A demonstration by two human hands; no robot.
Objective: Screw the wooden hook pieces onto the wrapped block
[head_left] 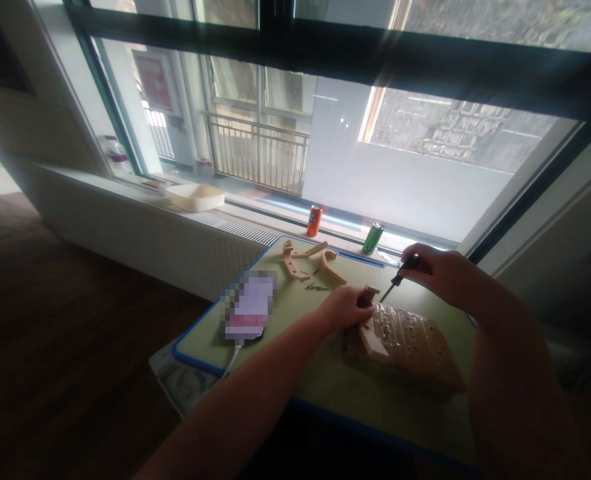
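My left hand [348, 308] is closed around a curved wooden piece [374, 341] with holes in it, at the left end of a brown block [415, 347] that has a shiny, dotted top. In my right hand [432, 267] is a screwdriver [394, 283] with a dark handle, its shaft slanting down to the left. Its tip is close to the wooden piece by my left fingers; whether it touches anything I cannot tell. Farther back on the table lie more curved wooden pieces [291, 263] and a small heap of dark screws [316, 287].
A phone [249, 307] with a white cable lies on the left of the green, blue-edged table [200, 340]. Behind it, an orange can [314, 221], a green can [373, 239] and a cream tray [195, 197] stand on the windowsill. A radiator [225, 267] runs below the sill.
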